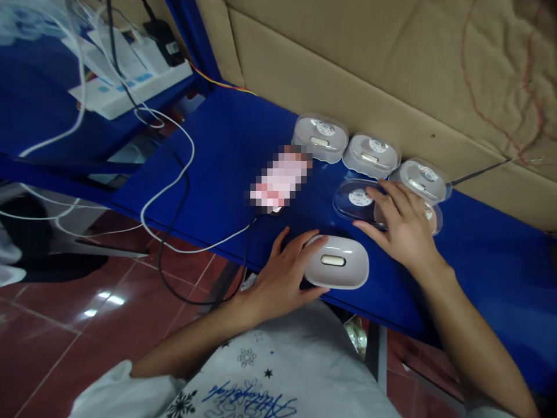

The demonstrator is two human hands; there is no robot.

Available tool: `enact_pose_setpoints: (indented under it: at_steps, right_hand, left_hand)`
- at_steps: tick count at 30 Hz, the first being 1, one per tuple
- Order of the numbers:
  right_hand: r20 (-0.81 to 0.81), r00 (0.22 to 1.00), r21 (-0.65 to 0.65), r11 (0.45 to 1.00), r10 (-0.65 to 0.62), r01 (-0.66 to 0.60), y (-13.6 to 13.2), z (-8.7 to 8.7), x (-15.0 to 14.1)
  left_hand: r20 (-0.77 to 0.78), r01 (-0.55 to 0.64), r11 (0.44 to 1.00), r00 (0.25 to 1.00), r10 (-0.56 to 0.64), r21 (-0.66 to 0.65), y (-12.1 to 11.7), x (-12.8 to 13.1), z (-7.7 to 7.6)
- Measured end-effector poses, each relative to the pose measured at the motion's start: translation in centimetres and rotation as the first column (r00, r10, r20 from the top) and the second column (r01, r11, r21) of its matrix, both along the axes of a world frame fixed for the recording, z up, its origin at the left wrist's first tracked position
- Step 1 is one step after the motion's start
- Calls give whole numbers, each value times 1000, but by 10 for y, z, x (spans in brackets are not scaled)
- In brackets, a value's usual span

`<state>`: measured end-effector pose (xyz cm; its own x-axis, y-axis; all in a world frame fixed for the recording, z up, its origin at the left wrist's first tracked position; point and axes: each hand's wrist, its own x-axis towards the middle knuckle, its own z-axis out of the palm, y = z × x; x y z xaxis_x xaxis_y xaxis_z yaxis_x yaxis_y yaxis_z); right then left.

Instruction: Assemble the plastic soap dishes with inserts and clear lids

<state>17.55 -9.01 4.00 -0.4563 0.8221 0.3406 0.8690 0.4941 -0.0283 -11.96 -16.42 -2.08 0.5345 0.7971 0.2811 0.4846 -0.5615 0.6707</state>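
Holding the pale dish (352, 270) near the front edge of the blue bench (500, 261) with the left hand (282, 276), by thumb and fingers around its left end. Reaching beyond with the right hand (402, 226) to the labelled clear cover (354, 199), with fingers parted over its right end; cannot tell whether pinching or touching. Could tip the dish off the edge through a loosened left hold, or knock the covered dishes (372, 155) behind through a careless right-hand lift.

A power strip (143, 93), cardboard (348, 58), probably a pixelated phone (281, 180).
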Motion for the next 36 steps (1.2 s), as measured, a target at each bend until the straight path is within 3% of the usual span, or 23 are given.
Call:
enact_pose_setpoints:
  at_steps: [7,11,13,15,17,18,23,26,28,30,32,34,36]
  right_hand:
    - [-18,996,-111,991,-83,80,28,-19,-37]
    - [-205,979,-222,974,-5,-42,8,-4,-25]
    - [-396,917,-349,919,35,-186,-11,7,-14]
    - [-589,808,-464,821,-8,-331,-29,11,-6]
    - [-700,710,-496,767,-76,-407,-42,3,-5]
    - [-714,696,-486,771,-79,-411,-45,-4,-8]
    - [-541,840,-406,860,47,-309,-46,-31,-33]
    - [-506,862,-266,957,-34,-118,-50,-23,-34]
    - [-496,868,-161,984,-9,-82,-59,-13,-31]
    - [-413,900,-148,965,140,-218,-70,-4,-30]
    - [-260,921,-235,907,288,-350,-80,1,-33]
    - [-148,929,-300,880,339,-369,-87,1,-37]
    - [-139,934,-285,890,328,-355,-87,-2,-37]
  left_hand:
    - [154,-48,997,986,58,-66,2,-2,7]
    - [247,-47,994,966,69,-94,2,-5,4]
    - [293,-15,995,955,43,-96,2,-7,1]
    - [342,-47,992,936,84,-117,2,-6,-2]
    - [354,-122,984,921,161,-128,1,-3,-1]
    - [333,-146,983,927,175,-110,1,-1,0]
    - [110,-172,980,981,160,100,-1,7,8]
    - [62,-186,972,982,179,142,-2,8,7]
    - [45,-186,969,982,181,161,-2,8,5]
    - [34,-183,966,983,180,182,-2,8,2]
    - [30,-177,963,984,175,203,-2,8,-1]
    - [28,-174,959,985,173,225,-3,7,-3]
    - [28,-185,956,983,184,226,-2,5,-6]
